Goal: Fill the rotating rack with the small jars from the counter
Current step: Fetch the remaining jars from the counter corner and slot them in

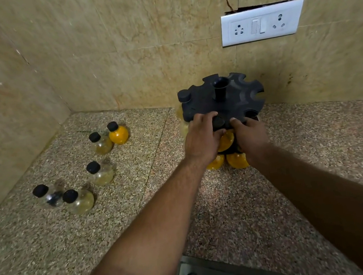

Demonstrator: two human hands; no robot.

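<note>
While the black rotating rack (222, 101) stands by the back wall on the granite counter (140, 214), both hands work at its near edge: the left hand (202, 141) is curled around a black-capped jar (219, 122) with yellow contents at a slot, and the right hand (252, 137) is closed against the rack beside it, though what it grips I cannot tell. One cap (184, 96) sits in a far-left slot, yellow jars (237, 160) show lower down, and several upper notches gape empty. Five jars (101, 173) wait well apart on the left, so I judge the job is roughly half done
</note>
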